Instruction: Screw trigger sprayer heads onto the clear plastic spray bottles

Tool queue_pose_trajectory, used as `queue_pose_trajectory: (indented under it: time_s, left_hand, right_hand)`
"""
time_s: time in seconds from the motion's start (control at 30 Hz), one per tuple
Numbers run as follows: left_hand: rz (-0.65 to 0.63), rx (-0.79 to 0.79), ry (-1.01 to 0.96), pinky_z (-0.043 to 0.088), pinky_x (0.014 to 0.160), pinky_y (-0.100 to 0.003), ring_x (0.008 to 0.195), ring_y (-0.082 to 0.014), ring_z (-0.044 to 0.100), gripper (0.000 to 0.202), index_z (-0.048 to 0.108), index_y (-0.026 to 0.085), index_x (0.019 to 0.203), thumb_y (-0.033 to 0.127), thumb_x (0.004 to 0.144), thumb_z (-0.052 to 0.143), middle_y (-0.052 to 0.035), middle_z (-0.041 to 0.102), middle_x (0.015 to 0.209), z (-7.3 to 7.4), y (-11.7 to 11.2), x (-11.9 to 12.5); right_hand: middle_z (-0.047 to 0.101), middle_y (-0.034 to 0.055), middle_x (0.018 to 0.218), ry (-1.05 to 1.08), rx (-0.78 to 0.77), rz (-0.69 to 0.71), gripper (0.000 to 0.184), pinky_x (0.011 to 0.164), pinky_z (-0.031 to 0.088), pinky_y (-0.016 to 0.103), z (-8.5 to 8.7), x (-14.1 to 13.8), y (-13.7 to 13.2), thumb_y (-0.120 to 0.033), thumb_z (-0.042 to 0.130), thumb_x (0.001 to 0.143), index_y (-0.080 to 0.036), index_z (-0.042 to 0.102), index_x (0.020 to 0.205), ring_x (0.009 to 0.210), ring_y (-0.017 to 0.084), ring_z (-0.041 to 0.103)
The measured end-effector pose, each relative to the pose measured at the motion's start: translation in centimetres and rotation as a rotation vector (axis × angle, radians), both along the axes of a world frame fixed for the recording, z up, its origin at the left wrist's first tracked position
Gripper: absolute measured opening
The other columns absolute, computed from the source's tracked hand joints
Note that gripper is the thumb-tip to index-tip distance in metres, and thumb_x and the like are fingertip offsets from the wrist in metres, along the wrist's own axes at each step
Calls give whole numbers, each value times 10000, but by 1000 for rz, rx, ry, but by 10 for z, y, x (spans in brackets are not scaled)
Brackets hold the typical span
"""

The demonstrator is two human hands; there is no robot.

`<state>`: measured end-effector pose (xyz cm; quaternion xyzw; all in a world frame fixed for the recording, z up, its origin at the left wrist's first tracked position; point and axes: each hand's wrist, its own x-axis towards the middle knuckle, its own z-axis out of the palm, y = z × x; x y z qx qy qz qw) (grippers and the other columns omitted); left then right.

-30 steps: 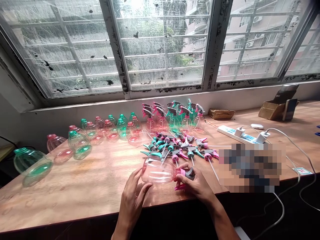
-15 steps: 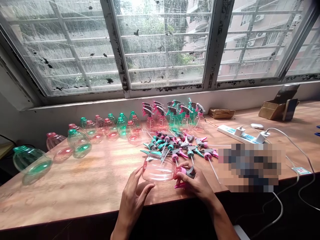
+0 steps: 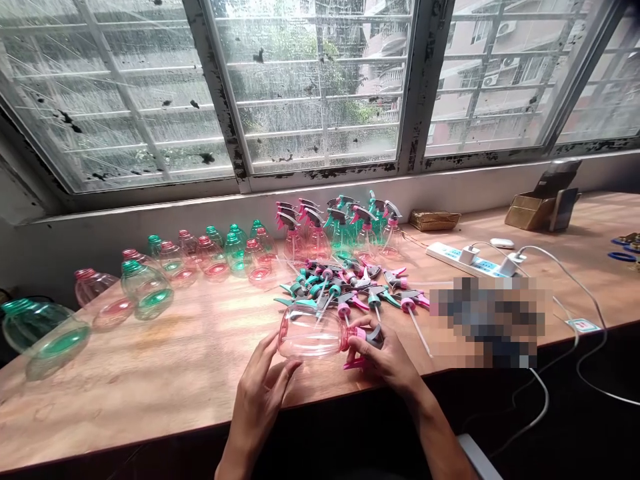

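Observation:
A clear pink spray bottle [image 3: 311,339] lies sideways between my hands, above the table's front edge. My left hand [image 3: 264,381] is closed around its base, fingers behind and thumb in front. At the neck, my right hand [image 3: 387,359] grips a pink and grey trigger spray head [image 3: 359,333], whose pink lever shows below the fingers. The spray head's collar sits against the bottle's neck; how far it is screwed on I cannot tell. Just beyond the bottle is a pile of loose pink and green trigger spray heads [image 3: 345,283] with thin tubes.
Open pink and green bottles [image 3: 215,257] stand to the left on the wooden table [image 3: 190,373]. Several bottles with spray heads [image 3: 340,230] stand by the wall. A power strip [image 3: 453,259] with cables, a blurred patch and a cardboard box [image 3: 530,208] are to the right.
The camera view has shifted slightly, moving everything a little left in the picture. Both hands keep their hold on the bottle and spray head, with barely any other change.

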<state>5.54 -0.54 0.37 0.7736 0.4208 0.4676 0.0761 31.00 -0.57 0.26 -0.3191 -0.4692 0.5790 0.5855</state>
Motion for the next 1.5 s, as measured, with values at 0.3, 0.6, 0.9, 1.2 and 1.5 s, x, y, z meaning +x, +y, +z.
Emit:
queue_pose_trajectory:
  time_s: [0.3,0.6,0.9,1.2,1.5]
  left_hand:
    - [-38,-92,-58,537,1094,-463,1361,-314,565,398,540,315,1418,380,1027,581,-87,588,1442,0,-1,-3]
    - [-62,-42,-66,571,1070,-448,1409,-301,516,490,505,328,1467,285,999,643,-81,547,1489,-2,0,0]
    - [-59,-130,-166,661,920,-364,1413,-314,511,420,559,325,1412,338,999,639,-76,551,1487,2,-4,1]
    - [-66,-45,-78,616,986,-435,1355,-324,554,540,490,329,1484,353,975,669,-104,550,1475,-2,4,-2]
    - [-179,-198,-72,558,1030,-451,1384,-347,535,457,542,247,1444,408,1017,555,-154,538,1507,11,26,-6]
  right_hand:
    - [800,18,790,-54,-7,12,382,590,662,267,-3,0,1,-418,872,796,-194,624,983,618,138,727]
    - [782,8,746,-56,-33,26,410,582,672,288,-2,0,0,-441,878,781,-188,613,966,603,151,728]
    - [770,0,764,-68,-89,29,441,609,689,320,-1,-2,-1,-432,934,699,-196,638,925,618,170,733]
    - [758,-10,712,-70,-100,16,471,566,686,323,2,-2,-1,-472,912,716,-197,604,943,585,176,738]
    - [791,33,782,-94,-26,-73,432,563,678,330,1,-1,0,-474,875,764,-199,610,966,607,188,742]
